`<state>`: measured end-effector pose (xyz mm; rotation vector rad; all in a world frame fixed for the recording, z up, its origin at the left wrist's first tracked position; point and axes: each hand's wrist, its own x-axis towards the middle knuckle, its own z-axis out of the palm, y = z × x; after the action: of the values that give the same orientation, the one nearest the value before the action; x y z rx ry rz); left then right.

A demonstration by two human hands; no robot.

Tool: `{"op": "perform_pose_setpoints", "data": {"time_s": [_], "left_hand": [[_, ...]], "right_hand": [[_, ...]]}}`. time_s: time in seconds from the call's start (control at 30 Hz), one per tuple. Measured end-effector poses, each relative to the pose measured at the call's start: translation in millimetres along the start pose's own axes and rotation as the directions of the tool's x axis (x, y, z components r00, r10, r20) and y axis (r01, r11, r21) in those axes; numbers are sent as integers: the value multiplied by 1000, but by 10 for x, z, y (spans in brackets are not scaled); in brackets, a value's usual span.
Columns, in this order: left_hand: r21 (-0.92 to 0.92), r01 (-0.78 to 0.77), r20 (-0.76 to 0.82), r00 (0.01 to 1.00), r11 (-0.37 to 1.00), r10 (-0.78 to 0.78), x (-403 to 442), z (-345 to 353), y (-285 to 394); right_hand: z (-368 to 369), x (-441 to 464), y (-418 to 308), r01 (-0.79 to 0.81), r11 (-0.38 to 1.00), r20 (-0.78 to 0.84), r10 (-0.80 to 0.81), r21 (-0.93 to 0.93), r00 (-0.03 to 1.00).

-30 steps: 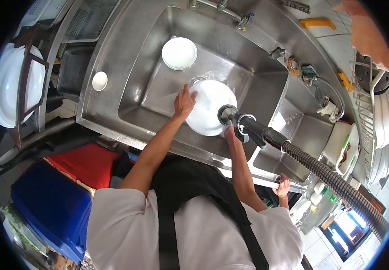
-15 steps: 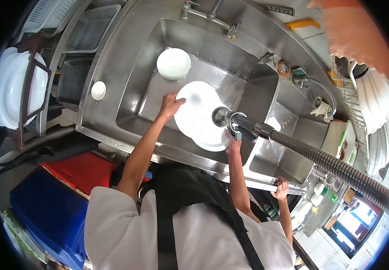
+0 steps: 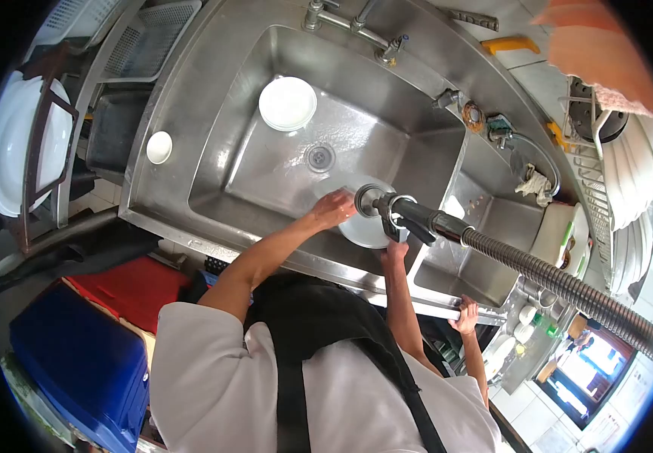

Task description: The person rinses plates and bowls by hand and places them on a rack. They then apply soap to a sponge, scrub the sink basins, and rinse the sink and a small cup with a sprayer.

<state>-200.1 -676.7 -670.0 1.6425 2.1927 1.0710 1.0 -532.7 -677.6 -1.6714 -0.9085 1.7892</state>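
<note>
Both hands are held over the near side of a steel sink (image 3: 213, 177), around a round plate (image 3: 364, 232), which looks pale grey and somewhat blurred. By the left hand (image 3: 334, 208) the plate's left part is covered; its fingers are bent and kept close together, but whether the rim is pinched cannot be told. The right hand (image 3: 395, 251) is set at the plate's near right edge, where its fingers are largely hidden, so its grip cannot be told either. Part of the plate is covered by a spray nozzle (image 3: 370, 200), from which a ribbed hose (image 3: 568, 283) is led toward the lower right.

Beyond the plate a drain (image 3: 320, 158) is seen, and farther back white dishes (image 3: 287, 104) are stacked in the same basin. On the left ledge a small white cup (image 3: 159, 148) is placed. To the right a second basin (image 3: 485, 241) is joined, and its front rim is gripped by another person's hand (image 3: 465, 314).

White plates are stood in a wire rack (image 3: 589, 177) at the far right, and more white crockery (image 3: 9, 155) is stacked at the far left. Dark marks are borne by a narrow strip (image 3: 473, 19) near a yellow handle (image 3: 510, 45), but they are too small to be read.
</note>
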Motion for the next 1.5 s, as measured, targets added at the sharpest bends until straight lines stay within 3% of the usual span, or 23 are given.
{"op": "perform_pose_setpoints", "data": {"time_s": [0.03,0.17,0.23,0.27,0.33,0.37,0.47,0.57,0.67,0.73,0.8,0.83,0.87,0.9,0.97,1.1,1.2,1.3,1.37,1.4,1.43,1.47,1.5], "left_hand": [[95,-153,-12,988,984,155,-67,-85,30],[125,-209,-173,958,970,229,-310,-689,96],[-43,35,-293,955,998,-46,-564,-971,118],[-30,37,-293,955,999,-44,-632,-1112,114],[-231,538,-370,722,810,-585,-740,-1362,61],[-223,536,-377,723,814,-579,-778,-1453,-64],[-246,746,-340,531,618,-776,-768,-1780,-342],[-338,598,-376,622,727,-687,-744,-1920,-478],[-456,595,-284,608,662,-741,-626,-2214,-320],[-551,528,-295,602,646,-742,-636,-2229,-328],[-652,326,-323,697,685,-640,-595,-2419,-137],[-661,260,-349,724,704,-595,-587,-2515,-59],[-575,226,-392,768,786,-507,-589,-2658,-76],[-606,253,-345,771,755,-535,-607,-2792,-66],[-587,264,-371,753,766,-544,-647,-2970,-82],[-464,469,-332,694,752,-639,-827,-3121,-64],[-427,328,-459,723,842,-515,-960,-3488,-65],[-501,276,-383,779,820,-496,-1023,-4107,43],[-620,-84,-495,813,780,-306,-1002,-4445,86],[-718,-102,-433,840,688,-327,-991,-4642,107],[-711,-135,-465,826,690,-318,-959,-4945,196],[-625,-214,-554,799,751,-234,-944,-5257,248],[-529,-130,-558,798,839,-229,-968,-5681,393]], "right_hand": [[-36,-21,-4,-34,999,-54,33,-32,998],[-251,138,218,-101,982,-83,89,-161,993],[-348,249,361,-221,969,-15,221,-112,975],[-258,153,339,-253,965,73,258,-72,963],[105,-255,86,-303,952,217,305,-42,927],[195,-302,122,-303,952,228,303,-37,925],[420,-413,193,-371,915,411,404,-161,817],[729,-706,151,-387,910,470,410,-149,782],[945,-910,194,-328,928,485,372,-176,792],[1091,-1028,318,-322,946,532,296,-45,794],[1422,-1298,258,-312,949,644,211,45,735],[1570,-1313,277,-327,937,727,140,122,672],[1720,-1439,229,-315,930,660,118,188,742],[1857,-1484,216,-328,908,707,51,262,706],[2120,-1516,160,-383,900,727,121,206,675],[2468,-1610,161,-281,953,758,102,110,644],[2751,-1733,40,-189,979,778,56,82,626],[3147,-2424,-805,220,973,768,-192,68,611],[3466,-2642,-1379,455,864,761,-440,214,477],[3619,-2791,-1688,562,783,779,-519,268,352],[3745,-3046,-1989,722,661,747,-583,207,320],[3918,-3363,-2220,720,592,742,-651,362,161],[4090,-3598,-2403,762,460,693,-720,456,20]]}}
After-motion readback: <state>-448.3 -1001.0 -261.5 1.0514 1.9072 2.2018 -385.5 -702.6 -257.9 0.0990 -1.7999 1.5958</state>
